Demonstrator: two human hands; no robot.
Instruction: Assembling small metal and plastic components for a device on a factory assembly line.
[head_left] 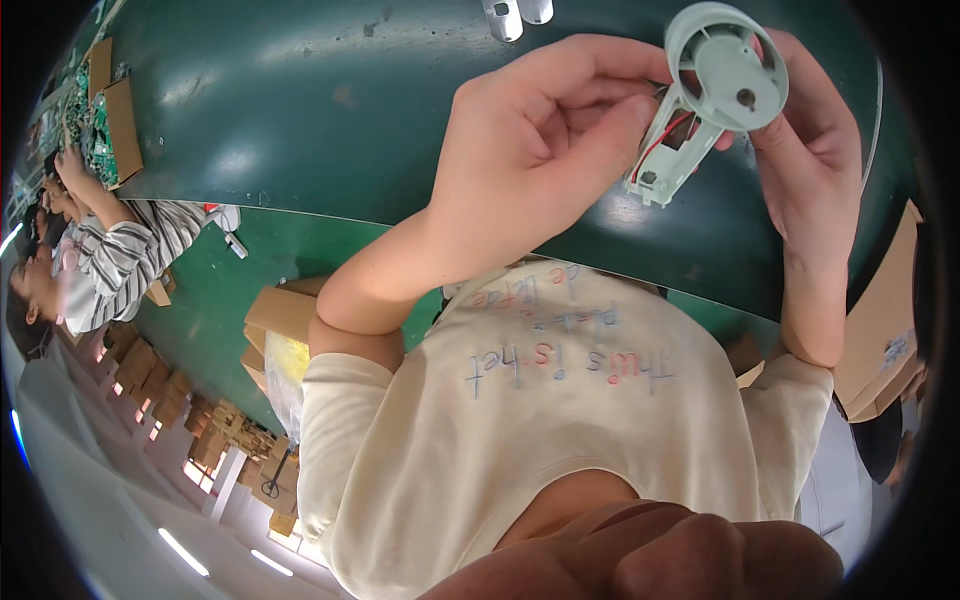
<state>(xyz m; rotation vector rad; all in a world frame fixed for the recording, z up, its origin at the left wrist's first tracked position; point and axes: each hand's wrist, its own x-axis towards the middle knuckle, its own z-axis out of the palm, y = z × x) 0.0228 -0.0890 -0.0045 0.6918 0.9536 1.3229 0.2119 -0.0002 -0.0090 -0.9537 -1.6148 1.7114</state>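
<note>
Both my hands hold one pale green plastic housing [725, 85] above the green table. Its round, ring-shaped head is up, and a narrow handle part slants down to the left. A red wire [660, 147] runs along the open inside of the handle, beside a dark part I cannot make out. My left hand [545, 135] pinches the handle's left side between thumb and fingers. My right hand [815, 140] grips the round head from the right, its thumb below the rim and some fingers hidden behind it.
White rounded plastic pieces [503, 18] lie at the table's far edge. At the far left, a cardboard box [122, 130] stands near green circuit boards [100, 145], where a person in a striped shirt [130, 250] works. Open cartons [285, 312] stand by my left arm, another [885, 330] at my right.
</note>
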